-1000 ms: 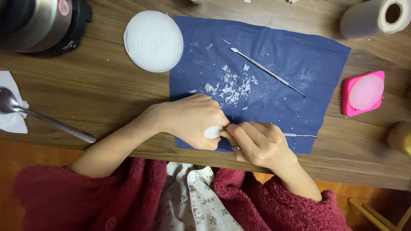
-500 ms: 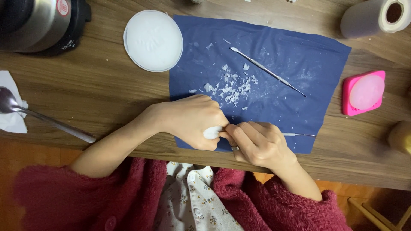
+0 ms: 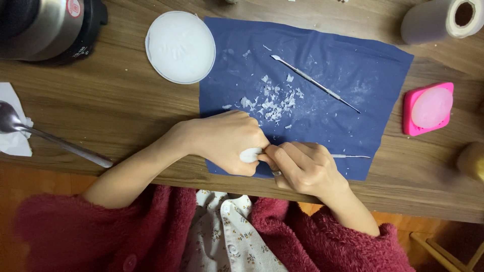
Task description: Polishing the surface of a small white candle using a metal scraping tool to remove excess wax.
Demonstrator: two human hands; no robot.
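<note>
- Down at the near table (image 3: 101, 108) edge: left hand (image 3: 227, 141) curled tight round a small white lump (image 3: 249, 154), only a bit of it peeking out between thumb and fingers.
- Right hand (image 3: 302, 168) pressed against the left, fingers closed on a thin metal tool (image 3: 348, 156), its shaft poking out to the right over the blue cloth (image 3: 343, 60); working tip hidden where the hands met.
- Both hands over the cloth's near-left corner, wrists in fuzzy red sleeves (image 3: 353, 247).
- Just beyond the hands: a scatter of white shavings (image 3: 272, 98) on the cloth.
- Further right on the cloth: a second slim metal pick (image 3: 315, 83), lying slantwise, untouched.
- Left of the cloth, touching its far corner: a round white disc (image 3: 180, 47).
- Far left corner: a steel and black pot (image 3: 45, 25) with a small round red-and-white label near its top edge.
- Left edge: a spoon (image 3: 50, 141) resting on white paper (image 3: 12, 131).
- Right of the cloth: a pink square mould (image 3: 427, 108) with a pale round filling; a tape roll (image 3: 443, 20) beyond it.
</note>
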